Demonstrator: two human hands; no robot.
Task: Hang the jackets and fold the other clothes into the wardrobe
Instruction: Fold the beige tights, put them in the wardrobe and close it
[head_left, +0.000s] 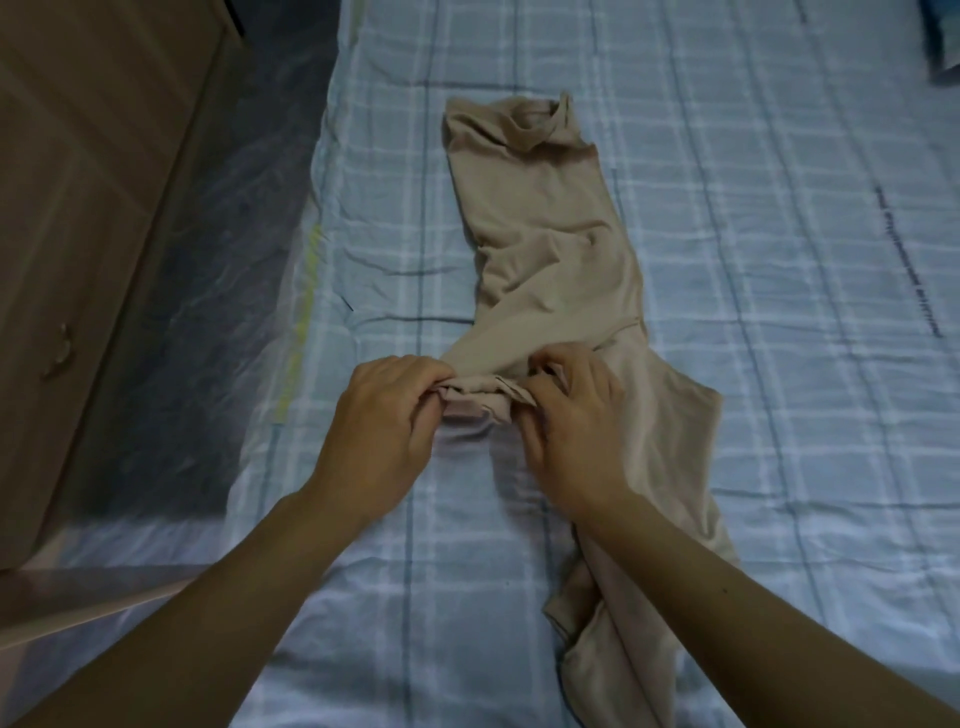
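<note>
A beige garment (545, 228) lies stretched lengthwise on the bed, its far end crumpled and its near end trailing under my right forearm. My left hand (384, 421) and my right hand (571, 421) sit side by side at the garment's middle. Each pinches a bunched fold of the beige fabric between curled fingers and thumb. The fold between my hands is gathered into a small roll. The wardrobe's inside is not in view.
The bed is covered with a pale blue checked sheet (779, 312). A brown wooden cabinet (78, 208) with a metal handle stands at the left, across a narrow strip of floor. A blue item (943, 41) shows at the top right corner.
</note>
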